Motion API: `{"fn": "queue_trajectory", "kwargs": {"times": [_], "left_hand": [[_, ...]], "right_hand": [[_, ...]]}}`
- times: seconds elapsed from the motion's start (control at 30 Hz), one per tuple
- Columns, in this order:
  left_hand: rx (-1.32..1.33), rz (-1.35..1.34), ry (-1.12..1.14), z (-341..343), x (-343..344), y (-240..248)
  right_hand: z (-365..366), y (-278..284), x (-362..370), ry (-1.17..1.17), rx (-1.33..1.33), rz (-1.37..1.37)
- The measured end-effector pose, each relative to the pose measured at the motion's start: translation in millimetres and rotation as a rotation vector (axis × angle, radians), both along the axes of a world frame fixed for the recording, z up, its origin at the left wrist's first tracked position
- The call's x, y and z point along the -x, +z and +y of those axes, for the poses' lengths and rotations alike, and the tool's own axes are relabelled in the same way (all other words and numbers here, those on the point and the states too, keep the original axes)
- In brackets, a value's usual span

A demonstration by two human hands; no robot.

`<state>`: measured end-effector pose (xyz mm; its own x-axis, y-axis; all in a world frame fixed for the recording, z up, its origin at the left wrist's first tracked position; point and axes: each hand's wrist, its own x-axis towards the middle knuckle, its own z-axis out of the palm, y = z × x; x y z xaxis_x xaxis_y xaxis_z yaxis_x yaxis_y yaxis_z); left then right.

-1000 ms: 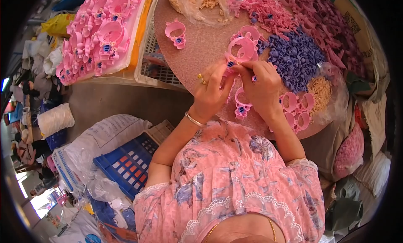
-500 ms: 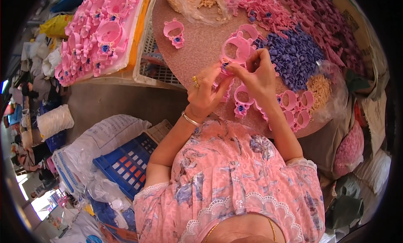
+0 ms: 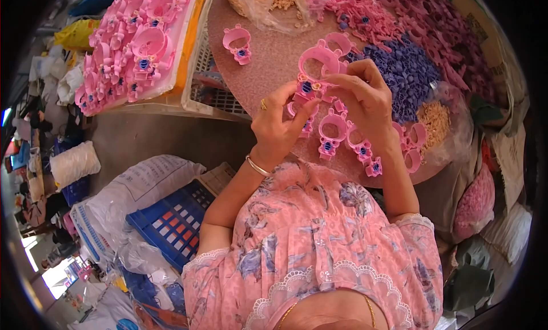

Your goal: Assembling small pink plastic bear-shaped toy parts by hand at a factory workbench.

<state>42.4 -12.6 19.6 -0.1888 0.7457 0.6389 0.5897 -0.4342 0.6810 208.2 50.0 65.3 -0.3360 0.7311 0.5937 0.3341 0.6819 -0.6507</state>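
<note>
Both my hands are over the table around one pink ring-shaped plastic toy piece [image 3: 319, 49] with small ears and a blue insert in its lower part. My left hand [image 3: 277, 122] grips the piece by its lower left side, between thumb and fingers. My right hand [image 3: 365, 99] is closed in a pinch at the piece's lower right edge, beside a small pale yellowish bit. What lies between its fingertips is too small to make out. Below the hands lie similar pink pieces with blue inserts, among them one ring piece [image 3: 332, 127]. Another pink piece [image 3: 237, 45] lies alone at the far left.
A heap of small blue parts [image 3: 399, 73] is right of my hands, with beige pegs [image 3: 435, 124] beside it. Pink parts [image 3: 365, 16] pile up behind. A bag of beige pegs [image 3: 274, 7] lies at the back. Finished-looking pink pieces fill a tray [image 3: 180, 73] at left.
My right hand has shifted slightly right and away from the blue insert, which now shows more. The held pink piece has moved slightly left. My left hand keeps its grip.
</note>
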Motion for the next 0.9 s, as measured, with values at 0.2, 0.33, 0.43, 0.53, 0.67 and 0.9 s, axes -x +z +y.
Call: {"fn": "queue_trajectory", "kwargs": {"times": [0.2, 0.33, 0.43, 0.53, 0.67, 0.9], "left_hand": [[-0.238, 0.214, -0.028, 3.9, 3.1, 2.2], [-0.260, 0.241, -0.001, 4.5, 2.0, 4.5], [-0.306, 0.232, -0.034, 4.5, 0.3, 6.2], [-0.289, 0.249, -0.040, 2.5, 0.4, 6.1], [-0.308, 0.226, -0.068, 1.0, 2.6, -0.9], [-0.235, 0.102, -0.152, 0.6, 4.5, -8.2]], "right_hand": [[-6.5, 13.6, 6.0, -0.010, -0.178, -0.253], [-25.9, 11.7, 14.0, -0.188, -0.080, -0.206], [-32.5, -0.5, 18.8, -0.256, -0.049, -0.129], [-34.9, 4.4, 20.5, -0.276, -0.090, -0.156], [-35.0, 9.7, 21.9, -0.259, 0.286, -0.111], [-12.3, -1.9, 17.4, -0.048, 0.940, 0.540]]}}
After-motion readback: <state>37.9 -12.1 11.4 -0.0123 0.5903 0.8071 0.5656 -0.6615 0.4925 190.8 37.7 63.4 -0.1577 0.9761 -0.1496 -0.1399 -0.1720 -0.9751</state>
